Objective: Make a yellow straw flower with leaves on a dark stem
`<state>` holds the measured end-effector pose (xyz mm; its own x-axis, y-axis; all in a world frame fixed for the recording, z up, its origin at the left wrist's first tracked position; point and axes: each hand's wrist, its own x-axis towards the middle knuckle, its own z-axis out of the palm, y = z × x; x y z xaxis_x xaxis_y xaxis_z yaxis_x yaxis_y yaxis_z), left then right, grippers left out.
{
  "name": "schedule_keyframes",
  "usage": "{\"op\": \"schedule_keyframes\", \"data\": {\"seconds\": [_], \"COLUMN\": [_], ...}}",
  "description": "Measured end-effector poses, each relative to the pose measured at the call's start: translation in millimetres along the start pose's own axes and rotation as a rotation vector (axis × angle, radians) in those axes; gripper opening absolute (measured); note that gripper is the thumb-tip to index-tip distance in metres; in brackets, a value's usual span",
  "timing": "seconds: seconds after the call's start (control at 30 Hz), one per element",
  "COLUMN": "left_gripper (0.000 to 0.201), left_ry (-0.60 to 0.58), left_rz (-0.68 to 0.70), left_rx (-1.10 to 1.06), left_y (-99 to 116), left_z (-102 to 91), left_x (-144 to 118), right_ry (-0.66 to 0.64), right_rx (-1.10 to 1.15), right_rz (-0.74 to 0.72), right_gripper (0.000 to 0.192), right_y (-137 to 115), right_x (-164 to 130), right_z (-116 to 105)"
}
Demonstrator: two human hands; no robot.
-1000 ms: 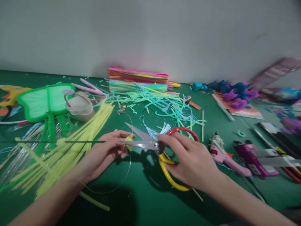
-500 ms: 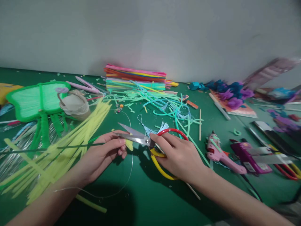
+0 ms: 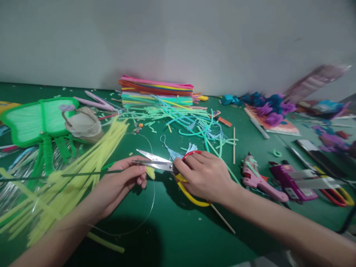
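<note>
My right hand [image 3: 204,176] grips scissors [image 3: 158,163] with one red and one yellow handle loop; the steel blades point left and stand slightly apart. Between those blades and my left fingertips sits a small yellow fuzzy piece [image 3: 150,172]. My left hand [image 3: 119,183] pinches that piece together with a thin dark green wire [image 3: 69,174] that runs off to the left. A clear thin wire loop [image 3: 151,200] curves on the green table [image 3: 172,237] beneath both hands.
Yellow pipe cleaners [image 3: 83,163] fan out at left beside a green butterfly shape [image 3: 36,120] and a roll of tape [image 3: 83,124]. A coloured pipe-cleaner stack [image 3: 157,91] lies by the wall. Pink [image 3: 257,178] and purple [image 3: 292,180] glue guns lie at right.
Both hands and the scissors have drifted slightly left and up in view. The blades have narrowed around the yellow piece, and the right hand now covers more of the red loop.
</note>
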<state>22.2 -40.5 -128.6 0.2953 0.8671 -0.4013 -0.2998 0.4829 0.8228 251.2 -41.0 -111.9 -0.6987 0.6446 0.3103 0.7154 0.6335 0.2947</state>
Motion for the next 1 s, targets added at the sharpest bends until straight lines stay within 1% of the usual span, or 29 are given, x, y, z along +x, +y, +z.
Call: {"op": "schedule_keyframes", "data": {"seconds": [0.2,0.27,0.33,0.4,0.43,0.53,0.57,0.63,0.7,0.73,0.77,0.8,0.83,0.87,0.9,0.93,0.97,1.0], "left_gripper": [0.011,0.015,0.019,0.018,0.017,0.016,0.016,0.018,0.018,0.017,0.017,0.017,0.017,0.017,0.016,0.016,0.015,0.015], "left_ry": [0.008,0.006,-0.016,-0.034,-0.040,-0.058,-0.069,-0.083,-0.086,-0.088,-0.090,-0.094,-0.102,-0.112,-0.125,-0.141,-0.159,-0.171], "left_rz": [-0.027,-0.035,-0.043,-0.035,-0.021,0.034,0.055,0.093,0.126,0.136,0.144,0.149,0.153,0.157,0.163,0.170,0.176,0.179], "left_rx": [-0.020,-0.002,0.026,0.056,0.073,0.162,0.200,0.277,0.334,0.356,0.373,0.386,0.394,0.397,0.397,0.395,0.392,0.389], "left_y": [-1.1,-0.3,1.1,2.7,3.5,4.7,4.5,3.4,1.4,0.5,-0.3,-0.8,-0.9,-0.8,-0.4,0.2,0.8,1.4], "left_z": [-0.8,-0.8,-0.8,-0.6,-0.5,-0.6,-1.0,-2.5,-4.5,-5.6,-6.4,-7.0,-7.3,-7.3,-7.0,-6.4,-5.7,-5.0], "left_x": [-1.4,-2.4,-3.2,-3.8,-4.1,-5.1,-5.5,-6.3,-6.8,-7.1,-7.3,-7.7,-8.0,-8.5,-9.1,-9.8,-10.4,-11.0], "right_ry": [0.034,0.045,0.034,-0.008,-0.049,-0.226,-0.290,-0.396,-0.462,-0.466,-0.434,-0.370,-0.287,-0.192,-0.126,-0.113,-0.135,-0.186], "right_rx": [0.075,0.074,0.066,0.067,0.069,0.081,0.102,0.177,0.239,0.244,0.242,0.257,0.308,0.425,0.618,0.867,1.132,1.376], "right_rz": [-0.036,0.032,0.163,0.310,0.378,0.539,0.560,0.540,0.491,0.481,0.485,0.499,0.517,0.532,0.547,0.562,0.589,0.616], "right_gripper": [0.030,0.032,0.030,0.030,0.031,0.031,0.029,0.024,0.031,0.036,0.038,0.037,0.034,0.029,0.025,0.023,0.022,0.023], "right_y": [3.2,5.1,7.9,11.0,12.3,14.6,14.8,14.6,13.4,12.4,11.0,9.3,7.1,4.5,1.6,-1.6,-4.9,-8.1], "right_x": [-4.0,-5.1,-4.9,-4.4,-4.3,-5.3,-6.0,-7.2,-7.3,-6.6,-5.1,-3.0,-0.2,3.1,6.7,10.4,13.9,17.0], "right_z": [5.5,4.5,3.3,3.4,4.2,8.7,10.1,11.1,8.2,5.0,0.8,-4.1,-9.2,-14.2,-18.3,-21.3,-22.9,-23.0]}}
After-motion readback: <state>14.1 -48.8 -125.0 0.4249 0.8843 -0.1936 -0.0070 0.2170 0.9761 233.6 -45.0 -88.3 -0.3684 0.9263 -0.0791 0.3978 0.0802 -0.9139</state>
